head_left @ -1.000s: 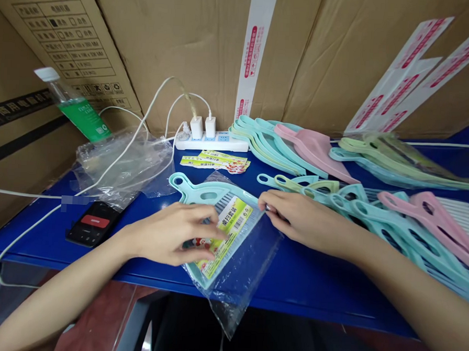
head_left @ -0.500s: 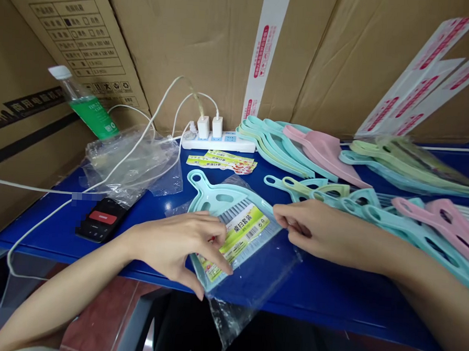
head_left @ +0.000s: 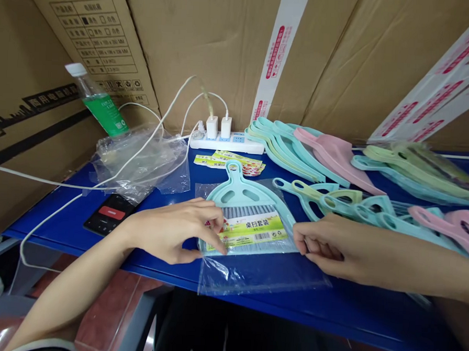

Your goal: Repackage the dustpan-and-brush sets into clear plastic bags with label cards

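Note:
A mint-green plastic dustpan (head_left: 239, 192) lies on the blue table with its handle pointing away from me. A brush with grey bristles (head_left: 248, 212) rests in it, and a green and yellow paper label (head_left: 251, 233) lies across both. All of this sits in a clear plastic bag (head_left: 260, 275), whose loose end extends towards me. My left hand (head_left: 176, 230) pinches the bag and the left side of the dustpan. My right hand (head_left: 325, 248) grips the bag at the dustpan's right edge. The hands hide the dustpan's lower corners.
Stacks of mint, pale green and pink dustpan parts (head_left: 359, 203) cover the table's right side. Behind stand a white power strip (head_left: 224, 142), paper labels (head_left: 229, 162), a crumpled plastic bag (head_left: 141, 160), a phone (head_left: 110, 213), a green-labelled bottle (head_left: 99, 101) and cardboard boxes (head_left: 209, 53).
The dustpan in its bag has turned from a slant to nearly square with the table edge, handle pointing away. My hands have moved apart to its two sides.

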### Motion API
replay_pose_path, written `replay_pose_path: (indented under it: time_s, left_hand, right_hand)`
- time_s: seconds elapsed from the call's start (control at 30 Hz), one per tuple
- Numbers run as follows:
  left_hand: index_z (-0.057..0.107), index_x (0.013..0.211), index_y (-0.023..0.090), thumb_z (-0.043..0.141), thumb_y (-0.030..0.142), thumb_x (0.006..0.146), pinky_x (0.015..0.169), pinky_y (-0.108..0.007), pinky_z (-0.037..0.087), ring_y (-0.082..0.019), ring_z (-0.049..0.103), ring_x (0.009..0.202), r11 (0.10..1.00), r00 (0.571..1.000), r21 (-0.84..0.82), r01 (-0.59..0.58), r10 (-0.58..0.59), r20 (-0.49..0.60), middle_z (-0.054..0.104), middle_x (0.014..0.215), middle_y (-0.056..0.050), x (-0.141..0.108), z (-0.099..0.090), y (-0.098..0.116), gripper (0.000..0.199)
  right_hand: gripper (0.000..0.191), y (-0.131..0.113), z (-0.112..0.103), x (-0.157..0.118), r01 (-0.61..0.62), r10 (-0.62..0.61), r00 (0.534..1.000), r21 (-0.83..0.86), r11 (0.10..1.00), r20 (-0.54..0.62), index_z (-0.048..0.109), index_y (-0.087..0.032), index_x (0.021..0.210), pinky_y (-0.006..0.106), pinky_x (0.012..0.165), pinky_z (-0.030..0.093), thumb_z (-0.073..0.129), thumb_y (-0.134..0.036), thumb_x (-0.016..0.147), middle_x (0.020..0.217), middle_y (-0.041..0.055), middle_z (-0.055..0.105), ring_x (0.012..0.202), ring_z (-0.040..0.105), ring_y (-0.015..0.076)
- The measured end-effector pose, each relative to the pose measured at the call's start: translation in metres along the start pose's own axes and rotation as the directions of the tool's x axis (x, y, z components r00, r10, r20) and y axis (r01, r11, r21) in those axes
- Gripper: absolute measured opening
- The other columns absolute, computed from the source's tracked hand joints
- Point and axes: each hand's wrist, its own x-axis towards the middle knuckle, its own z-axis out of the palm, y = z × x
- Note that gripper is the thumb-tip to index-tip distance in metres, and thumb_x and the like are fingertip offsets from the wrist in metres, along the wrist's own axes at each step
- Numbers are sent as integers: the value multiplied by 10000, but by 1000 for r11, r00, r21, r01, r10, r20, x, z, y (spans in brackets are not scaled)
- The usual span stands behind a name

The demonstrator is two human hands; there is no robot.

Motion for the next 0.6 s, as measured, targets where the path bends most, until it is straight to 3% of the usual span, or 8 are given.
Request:
replay_pose_path:
  time_s: [0.23,0.37,0.6]
  left_hand:
    - [674,1082,235,514,-43,781,971,-343,445,-205,563,1112,998,998,47,45,-43,-50,599,1151,-65,-3,1,-8,441]
    - [637,1118,217,428,-57,781,983,-349,450,-208,554,1156,993,993,82,88,-81,-88,583,1202,-72,-1,4,-13,482]
    - [632,929,189,352,59,907,866,-367,472,-207,604,951,974,982,186,132,-102,-160,650,1018,-54,7,5,-13,309]
  right_hand:
    - [120,-10,-5,-3,2,-19,996,188,982,89,501,-242,731,255,509,402,459,-250,843,592,-25,578,540,563,138]
    - [150,-7,-7,2,62,-62,998,130,990,-2,460,-236,696,251,484,354,454,-254,844,550,-39,508,484,462,119]
    - [169,-13,-15,1,126,-127,992,135,983,-8,471,-232,694,247,493,309,445,-272,856,519,-68,408,468,374,108]
